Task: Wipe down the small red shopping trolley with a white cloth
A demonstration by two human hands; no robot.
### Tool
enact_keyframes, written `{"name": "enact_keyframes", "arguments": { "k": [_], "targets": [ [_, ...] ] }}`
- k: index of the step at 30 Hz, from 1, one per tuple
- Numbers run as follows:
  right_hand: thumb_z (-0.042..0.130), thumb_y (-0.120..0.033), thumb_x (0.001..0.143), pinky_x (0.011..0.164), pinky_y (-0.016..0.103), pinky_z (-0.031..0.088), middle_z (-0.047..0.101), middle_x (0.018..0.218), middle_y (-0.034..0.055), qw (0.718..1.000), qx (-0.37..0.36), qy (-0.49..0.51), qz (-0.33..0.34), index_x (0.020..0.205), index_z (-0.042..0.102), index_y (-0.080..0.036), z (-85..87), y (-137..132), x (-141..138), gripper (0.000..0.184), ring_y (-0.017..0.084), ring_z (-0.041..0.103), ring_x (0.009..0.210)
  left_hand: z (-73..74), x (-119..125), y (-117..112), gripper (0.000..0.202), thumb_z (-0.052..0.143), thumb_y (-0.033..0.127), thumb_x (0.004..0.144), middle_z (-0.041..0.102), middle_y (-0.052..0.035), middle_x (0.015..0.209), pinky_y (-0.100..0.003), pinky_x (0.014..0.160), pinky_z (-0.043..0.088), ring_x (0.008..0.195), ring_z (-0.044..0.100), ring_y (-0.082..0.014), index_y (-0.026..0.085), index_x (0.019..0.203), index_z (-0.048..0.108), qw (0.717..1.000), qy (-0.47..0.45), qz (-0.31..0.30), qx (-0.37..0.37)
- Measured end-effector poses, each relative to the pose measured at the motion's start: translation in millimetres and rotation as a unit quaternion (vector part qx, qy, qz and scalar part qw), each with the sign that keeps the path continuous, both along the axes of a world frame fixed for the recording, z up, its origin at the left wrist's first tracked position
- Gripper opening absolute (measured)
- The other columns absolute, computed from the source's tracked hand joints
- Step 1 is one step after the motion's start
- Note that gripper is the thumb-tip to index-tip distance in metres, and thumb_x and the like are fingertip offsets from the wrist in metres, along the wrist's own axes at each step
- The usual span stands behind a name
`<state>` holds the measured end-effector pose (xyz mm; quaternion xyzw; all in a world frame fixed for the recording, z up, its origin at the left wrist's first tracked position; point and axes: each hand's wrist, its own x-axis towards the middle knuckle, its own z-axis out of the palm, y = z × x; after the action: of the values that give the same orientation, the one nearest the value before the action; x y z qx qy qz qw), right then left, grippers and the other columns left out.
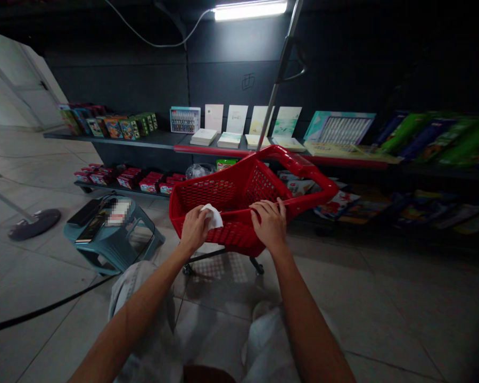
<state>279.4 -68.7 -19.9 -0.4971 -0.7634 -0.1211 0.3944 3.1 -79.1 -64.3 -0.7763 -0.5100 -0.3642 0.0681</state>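
Note:
A red plastic shopping cart [231, 183] with perforated walls stands side-on in front of me, its handle toward the right. My left hand [195, 227] is closed around a crumpled white tissue [213, 217] and is at the cart's near rim, toward its left end. Farther right along the same rim rests my right hand [269, 223], its fingers over the edge and its thumb on the near side. It grips the cart there. No goods show inside the basket, though part of its floor is hidden by the near wall.
Behind the cart runs a dark shelf [159, 139] with notebooks [203, 136], pen sets and small boxes; red packs [151, 181] lie below. At left a blue-grey stool [115, 242] carries a phone and other items. A metal pole [277, 80] rises behind the cart. A black cable crosses the floor.

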Motion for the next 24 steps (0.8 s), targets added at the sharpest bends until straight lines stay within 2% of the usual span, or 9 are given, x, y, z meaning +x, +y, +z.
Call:
{"name": "enact_keyframes", "arguments": {
  "k": [3,5,8,12,16,20,24],
  "targets": [
    [0.050,-0.025,0.101,0.130,0.058,0.015,0.076,0.121,0.0060,1.000,0.002,0.018,-0.001,0.115,0.072,-0.023,-1.7,-2,-5,0.026,0.025,0.061,0.125,-5.2,-1,0,0.037,0.054,0.016,0.095,0.051,-0.0140,0.147,-0.045,0.106,0.051,0.134,0.054,-0.0295,0.022,0.131,0.054,1.000,-0.018,-0.012,-0.004],
    [0.048,-0.025,0.102,0.131,0.057,0.014,0.074,0.126,0.0065,0.999,0.002,0.032,0.007,0.122,0.069,-0.022,-3.9,-5,-13,0.029,0.024,0.062,0.125,-8.4,0,1,0.038,0.058,0.016,0.093,0.048,-0.0132,0.148,-0.041,0.096,0.056,0.130,0.058,-0.0283,0.024,0.129,0.051,0.998,-0.054,-0.009,-0.015],
    [0.042,-0.026,0.105,0.131,0.053,0.019,0.069,0.138,0.0092,0.997,-0.013,0.038,0.059,0.137,0.061,-0.020,-8.4,-12,-33,0.037,0.022,0.061,0.131,-10.9,3,2,0.037,0.064,0.021,0.090,0.049,-0.0142,0.141,-0.039,0.085,0.059,0.119,0.063,-0.0270,0.024,0.122,0.045,0.993,-0.117,-0.012,-0.010],
    [0.038,-0.031,0.107,0.131,0.052,0.020,0.062,0.148,0.0114,0.991,-0.047,0.027,0.120,0.151,0.048,-0.019,-13.1,-21,-62,0.047,0.022,0.058,0.137,-6.3,2,2,0.035,0.065,0.024,0.090,0.054,-0.0138,0.131,-0.043,0.098,0.055,0.123,0.060,-0.0266,0.023,0.117,0.042,0.989,-0.134,-0.062,0.006],
    [0.049,-0.040,0.104,0.130,0.055,0.016,0.068,0.139,0.0106,0.993,-0.066,0.020,0.098,0.156,0.044,-0.020,-9.5,-25,-81,0.056,0.025,0.062,0.125,3.7,-5,-2,0.038,0.059,0.014,0.087,0.057,-0.0123,0.130,-0.042,0.107,0.052,0.127,0.058,-0.0249,0.023,0.122,0.046,0.985,-0.121,-0.125,-0.024],
    [0.058,-0.041,0.099,0.126,0.059,0.017,0.074,0.125,0.0082,0.995,-0.078,0.001,0.056,0.148,0.054,-0.026,-4.3,-22,-90,0.051,0.029,0.062,0.116,9.0,-11,-5,0.044,0.049,0.008,0.088,0.062,-0.0104,0.124,-0.040,0.104,0.053,0.116,0.063,-0.0217,0.022,0.130,0.047,0.981,-0.134,-0.134,-0.048],
    [0.056,-0.027,0.095,0.124,0.056,0.023,0.075,0.104,0.0074,0.997,-0.075,0.004,0.025,0.109,0.070,-0.023,-8.5,-12,-93,0.020,0.028,0.059,0.106,9.8,-13,-5,0.044,0.049,0.014,0.095,0.060,-0.0124,0.135,-0.038,0.106,0.052,0.125,0.061,-0.0216,0.021,0.138,0.046,0.984,-0.122,-0.124,-0.047]
  ]
}}
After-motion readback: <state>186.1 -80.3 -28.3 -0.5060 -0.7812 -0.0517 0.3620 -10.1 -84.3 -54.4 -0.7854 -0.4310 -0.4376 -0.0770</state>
